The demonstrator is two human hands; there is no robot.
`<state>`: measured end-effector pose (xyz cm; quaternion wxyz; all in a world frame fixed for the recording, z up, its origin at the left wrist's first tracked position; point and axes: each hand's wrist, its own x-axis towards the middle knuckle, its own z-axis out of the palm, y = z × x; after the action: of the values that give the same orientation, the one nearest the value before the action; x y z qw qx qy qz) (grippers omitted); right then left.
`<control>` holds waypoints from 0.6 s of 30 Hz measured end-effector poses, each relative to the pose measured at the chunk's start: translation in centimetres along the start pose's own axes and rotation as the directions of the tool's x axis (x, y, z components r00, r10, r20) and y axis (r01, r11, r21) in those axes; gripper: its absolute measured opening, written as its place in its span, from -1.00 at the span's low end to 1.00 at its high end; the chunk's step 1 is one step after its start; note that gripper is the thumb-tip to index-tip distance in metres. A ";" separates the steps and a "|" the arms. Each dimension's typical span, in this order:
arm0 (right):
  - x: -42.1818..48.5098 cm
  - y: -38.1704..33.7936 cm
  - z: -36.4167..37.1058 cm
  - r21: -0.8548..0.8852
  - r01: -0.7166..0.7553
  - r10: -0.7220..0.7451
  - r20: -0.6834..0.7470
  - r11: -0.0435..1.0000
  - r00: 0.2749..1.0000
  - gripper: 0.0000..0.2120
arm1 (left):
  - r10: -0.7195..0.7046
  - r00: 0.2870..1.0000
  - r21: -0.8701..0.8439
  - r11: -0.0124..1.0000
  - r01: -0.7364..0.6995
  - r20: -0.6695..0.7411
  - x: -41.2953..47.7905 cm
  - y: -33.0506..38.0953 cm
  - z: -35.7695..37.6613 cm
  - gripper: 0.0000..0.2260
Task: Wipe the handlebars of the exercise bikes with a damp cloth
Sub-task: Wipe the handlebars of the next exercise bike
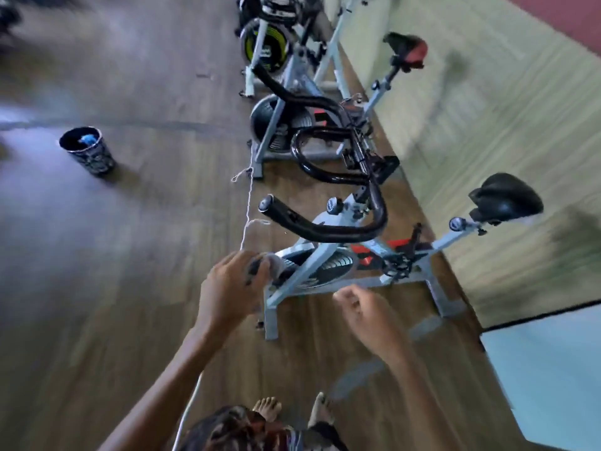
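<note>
Head view: heavy motion blur, frame tilted. Your left hand has its grip clenched round a dark bar end with a pale round cap, low in front of the nearest exercise bike. I cannot tell whether a cloth lies under the fingers. Your right hand hangs in the air just right of it, apart from the bike, fingers curled; too blurred to tell whether that grip holds anything. The black handlebars curve above the bike's pale frame, with one capped end pointing left, beyond your left hand. A second exercise bike stands right behind, and a third sits further back. A dark patterned cup with something blue inside stands on the wood floor, well left of the bikes. Your bare feet are at the bottom edge.
</note>
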<state>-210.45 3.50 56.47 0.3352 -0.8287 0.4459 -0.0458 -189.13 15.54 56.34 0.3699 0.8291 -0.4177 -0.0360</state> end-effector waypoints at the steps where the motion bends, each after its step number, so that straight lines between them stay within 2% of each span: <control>1: 0.4 -0.1 -0.8 -0.006 0.041 -0.041 0.014 0.999 0.999 -0.60 | -0.086 0.993 -0.076 0.994 0.079 -0.087 0.0 -0.1 -0.3 -0.69; 3: 1.3 -0.1 -2.3 0.005 0.118 -0.118 0.028 0.993 0.993 -0.68 | -0.258 0.926 -0.246 0.950 0.192 -0.274 0.5 0.6 -1.2 -0.75; 4: 1.7 -0.2 -3.0 0.017 0.147 -0.148 0.027 0.989 0.989 -0.70 | -0.310 0.879 -0.310 0.930 0.199 -0.362 1.1 1.4 -1.7 -0.78; 6: 2.6 -0.4 -4.1 0.041 0.196 -0.197 0.021 0.980 0.980 -0.71 | -0.330 0.801 -0.354 0.922 0.160 -0.500 2.6 3.4 -2.8 -0.84; 8: 3.4 -0.7 -4.7 0.056 0.261 -0.260 -0.036 0.964 0.965 -0.65 | -0.294 0.773 -0.339 0.934 0.110 -0.561 4.3 5.6 -3.6 -0.84; 11: 5.3 -2.1 -5.0 -0.009 0.396 -0.384 -0.263 0.918 0.885 -0.68 | -0.180 0.806 -0.303 0.953 0.000 -0.564 5.9 7.5 -3.0 -0.84; 13: 7.2 -2.8 -5.0 -0.098 0.426 -0.430 -0.366 0.900 0.825 -0.68 | -0.098 0.846 -0.265 0.963 -0.053 -0.524 6.2 7.9 -1.8 -0.86; 15: 9.4 -2.9 -4.7 -0.200 0.404 -0.449 -0.319 0.893 0.835 -0.58 | -0.013 0.885 -0.186 0.979 -0.083 -0.465 5.7 8.1 -0.2 -0.81; 18: 11.4 -1.8 -3.2 -0.302 0.368 -0.421 -0.132 0.879 0.897 -0.45 | 0.120 0.894 -0.046 0.987 -0.155 -0.432 4.7 8.0 1.7 -0.74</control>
<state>-203.62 -6.25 57.48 0.1579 -0.9316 0.2993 -0.1326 -192.01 8.13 61.45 0.4866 0.7698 -0.3824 0.1562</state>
